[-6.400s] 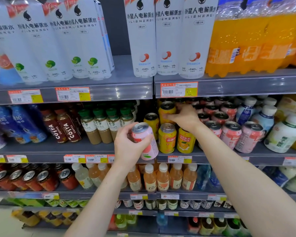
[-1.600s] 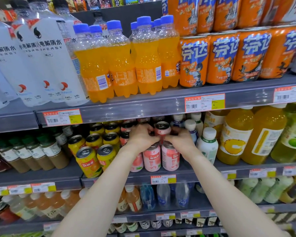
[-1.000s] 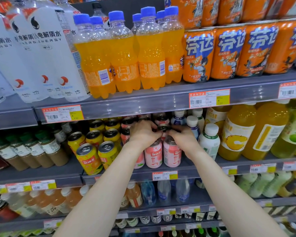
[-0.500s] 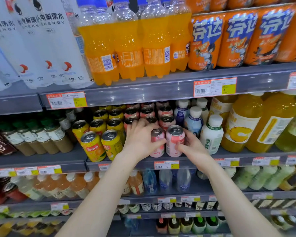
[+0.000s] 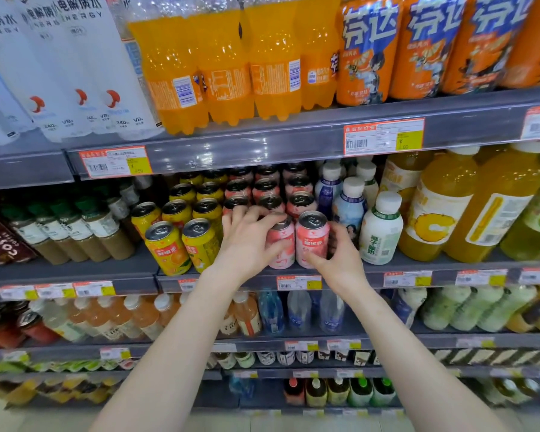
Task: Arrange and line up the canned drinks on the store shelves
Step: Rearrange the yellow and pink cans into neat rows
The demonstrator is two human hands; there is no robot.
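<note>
Pink cans stand in rows at the middle of the grey shelf [image 5: 418,268]. My left hand [image 5: 247,241] curls round the front left pink can [image 5: 282,244], fingers over its top. My right hand [image 5: 340,257] grips the front right pink can [image 5: 311,238] from its right side, thumb at its base. More pink cans [image 5: 300,201] line up behind them. Yellow orange-drink cans [image 5: 169,247] stand in rows just left of my left hand.
White-capped milk bottles [image 5: 381,232] stand right of the pink cans, then big yellow juice bottles [image 5: 440,207]. Green-capped coffee bottles [image 5: 106,232] fill the shelf's left. Orange soda bottles [image 5: 225,63] sit on the shelf above, price tags [image 5: 298,282] along the edges.
Both hands came forward from the cans deeper in the rows to the two front pink cans. The view dropped slightly and drew nearer to the shelf.
</note>
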